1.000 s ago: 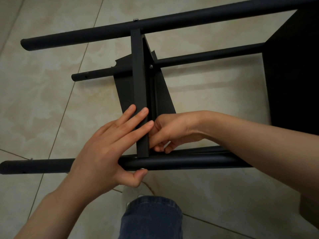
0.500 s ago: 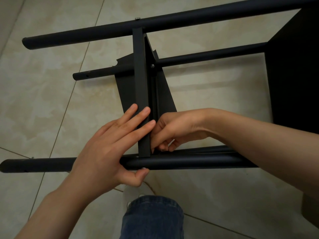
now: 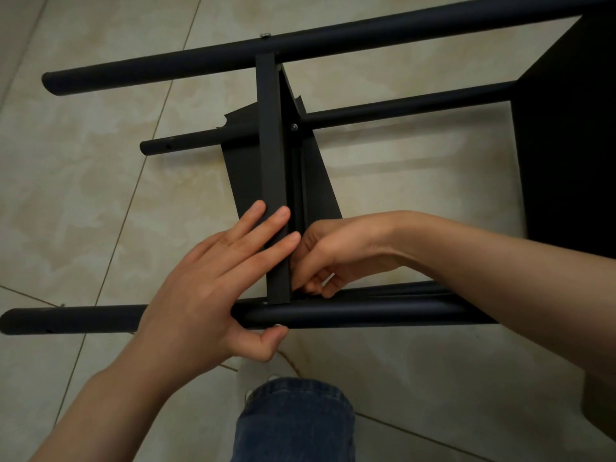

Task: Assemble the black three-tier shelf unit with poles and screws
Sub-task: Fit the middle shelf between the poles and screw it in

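– Black matt metal, smooth finish: what is it, and where does it lie?

– It is the shelf unit (image 3: 325, 188), on its side on glossy beige floor tiles (image 3: 83, 181). Three round tubes run left to right: far pole (image 3: 166, 73), middle pole (image 3: 400, 108) and near pole (image 3: 366, 316). A flat shelf panel (image 3: 241, 175) with a folded, square-edged rim (image 3: 268, 155) stands on edge between the far and near poles. A second dark panel (image 3: 566, 135) fills the far right.

– Fasteners?

– There is a silvery screw head (image 3: 265, 35) on the far pole and a dark screw (image 3: 294, 127) at the middle joint. A pale head (image 3: 279, 325) sits under the near pole.

– Left hand?

– The left hand (image 3: 206, 295) clamps the near pole between palm and thumb, with the thumb tip touching that pale head. Its fingers lie straight across the rim.

– Right hand?

– The right hand (image 3: 336, 251) has its fingers curled, tips bunched in the corner where rim meets near pole. It is possibly pinching something small, but the rim hides it, so I cannot tell.

– Anything else?

– A blue denim leg (image 3: 293, 421) and a pale shoe (image 3: 256, 371) are at the near edge.
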Motion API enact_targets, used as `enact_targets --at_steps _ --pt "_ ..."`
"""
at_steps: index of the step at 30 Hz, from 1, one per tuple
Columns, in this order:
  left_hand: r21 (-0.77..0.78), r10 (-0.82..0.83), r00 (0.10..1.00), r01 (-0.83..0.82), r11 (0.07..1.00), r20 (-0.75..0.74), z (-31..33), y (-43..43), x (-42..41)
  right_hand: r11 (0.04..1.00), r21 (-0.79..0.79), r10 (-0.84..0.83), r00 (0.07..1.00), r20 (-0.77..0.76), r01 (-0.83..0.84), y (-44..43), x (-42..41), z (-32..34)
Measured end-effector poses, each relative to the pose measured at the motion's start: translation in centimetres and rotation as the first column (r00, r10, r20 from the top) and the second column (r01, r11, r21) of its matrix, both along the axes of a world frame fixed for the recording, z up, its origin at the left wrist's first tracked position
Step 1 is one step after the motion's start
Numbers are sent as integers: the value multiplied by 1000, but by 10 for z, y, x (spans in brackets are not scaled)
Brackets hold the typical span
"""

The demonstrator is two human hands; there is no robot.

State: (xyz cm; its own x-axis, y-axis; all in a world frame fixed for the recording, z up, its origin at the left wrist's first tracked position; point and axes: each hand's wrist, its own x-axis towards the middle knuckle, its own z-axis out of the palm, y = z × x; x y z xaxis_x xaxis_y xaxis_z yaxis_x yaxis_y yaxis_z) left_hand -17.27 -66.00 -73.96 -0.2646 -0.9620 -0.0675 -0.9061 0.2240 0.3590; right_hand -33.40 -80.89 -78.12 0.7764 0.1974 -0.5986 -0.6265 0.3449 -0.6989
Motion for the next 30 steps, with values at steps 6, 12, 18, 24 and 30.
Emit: enact_targets --at_steps 6,12,18,24,30 --pt "4 6 1000 -6 1000 9 1 0 0 999 -46 9 1000 -6 -10 -1 1 0" --pt "6 5 1000 -5 1000 11 2 0 0 999 -4 -38 999 10 39 1 0 -1" --pt "4 5 1000 -5 1000 3 1 0 0 999 -41 19 1000 -1 -19 2 0 1" --pt "-2 4 1000 -4 1000 -2 0 0 0 999 -43 3 1000 -6 -4 1 1 1" --pt "-4 2 1000 -2 1000 0 0 0 1 999 -46 8 1000 -20 -9 0 1 1"
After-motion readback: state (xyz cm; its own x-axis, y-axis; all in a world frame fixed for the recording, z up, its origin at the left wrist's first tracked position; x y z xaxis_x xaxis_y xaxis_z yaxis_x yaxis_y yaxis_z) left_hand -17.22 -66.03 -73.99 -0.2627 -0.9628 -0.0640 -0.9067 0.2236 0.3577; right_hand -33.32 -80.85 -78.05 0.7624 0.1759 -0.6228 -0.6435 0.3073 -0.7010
